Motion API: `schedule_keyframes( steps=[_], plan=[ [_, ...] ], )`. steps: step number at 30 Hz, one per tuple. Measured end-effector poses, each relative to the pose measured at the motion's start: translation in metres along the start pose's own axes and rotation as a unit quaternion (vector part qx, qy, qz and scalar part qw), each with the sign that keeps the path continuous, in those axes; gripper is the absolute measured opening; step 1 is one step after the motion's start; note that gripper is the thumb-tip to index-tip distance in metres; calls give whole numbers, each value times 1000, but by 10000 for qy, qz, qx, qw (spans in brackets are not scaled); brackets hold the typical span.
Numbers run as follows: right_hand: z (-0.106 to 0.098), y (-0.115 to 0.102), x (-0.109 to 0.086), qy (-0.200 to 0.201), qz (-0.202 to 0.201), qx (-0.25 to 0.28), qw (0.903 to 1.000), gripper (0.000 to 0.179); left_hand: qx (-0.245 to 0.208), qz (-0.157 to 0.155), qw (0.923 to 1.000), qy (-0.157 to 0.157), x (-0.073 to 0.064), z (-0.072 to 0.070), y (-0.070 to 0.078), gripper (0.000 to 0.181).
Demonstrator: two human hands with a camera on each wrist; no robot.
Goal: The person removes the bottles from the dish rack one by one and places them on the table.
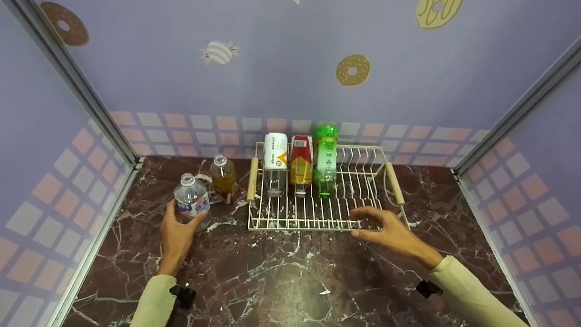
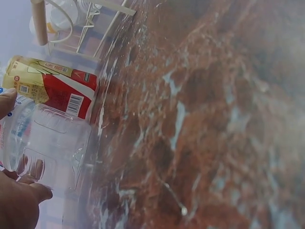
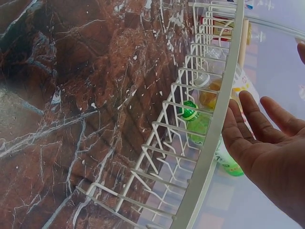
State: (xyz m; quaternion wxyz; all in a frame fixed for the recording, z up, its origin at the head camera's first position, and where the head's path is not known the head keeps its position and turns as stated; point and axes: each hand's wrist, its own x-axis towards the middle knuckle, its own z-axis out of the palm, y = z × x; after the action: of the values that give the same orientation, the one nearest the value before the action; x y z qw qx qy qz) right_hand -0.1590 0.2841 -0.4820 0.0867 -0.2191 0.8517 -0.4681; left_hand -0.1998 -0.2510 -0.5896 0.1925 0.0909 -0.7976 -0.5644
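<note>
On the left, my left hand (image 1: 178, 234) grips a clear plastic bottle (image 1: 191, 200) with a blue, white and red label, thumb on one side and fingers on the other. The bottle stands upright and has no cap. Just behind it to the right is a bottle of amber look (image 1: 224, 179); its red and gold label (image 2: 57, 88) shows in the left wrist view. My right hand (image 1: 386, 229) is at the front right of a white wire rack (image 1: 295, 224), fingers spread and holding nothing. Whether it touches the rack cannot be told.
Three bottles lean neck-down in the rack: a white-labelled one (image 1: 276, 152), a red and yellow one (image 1: 301, 159) and a green one (image 1: 326, 159). Wooden handles (image 1: 252, 179) flank the rack. Patterned panels (image 1: 290, 91) enclose the dark marbled tabletop (image 1: 272, 272).
</note>
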Motion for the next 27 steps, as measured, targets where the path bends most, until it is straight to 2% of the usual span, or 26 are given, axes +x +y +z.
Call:
schedule_keyframes(
  steps=[8,14,20,27],
  plan=[
    [2,-1,-1,-56,97,195,9997,55,-38,-102,9999,-55,0,-1,-5,86],
    [1,-2,-2,-17,137,77,9999,55,52,-145,9998,-138,0,-1,-5,93],
    [-1,-2,-3,-37,129,80,9999,55,-254,-289,9987,-323,-4,-10,-5,100],
    [-4,0,-5,76,62,-68,9999,52,-523,-64,9982,-281,-5,-22,4,95]
  ],
)
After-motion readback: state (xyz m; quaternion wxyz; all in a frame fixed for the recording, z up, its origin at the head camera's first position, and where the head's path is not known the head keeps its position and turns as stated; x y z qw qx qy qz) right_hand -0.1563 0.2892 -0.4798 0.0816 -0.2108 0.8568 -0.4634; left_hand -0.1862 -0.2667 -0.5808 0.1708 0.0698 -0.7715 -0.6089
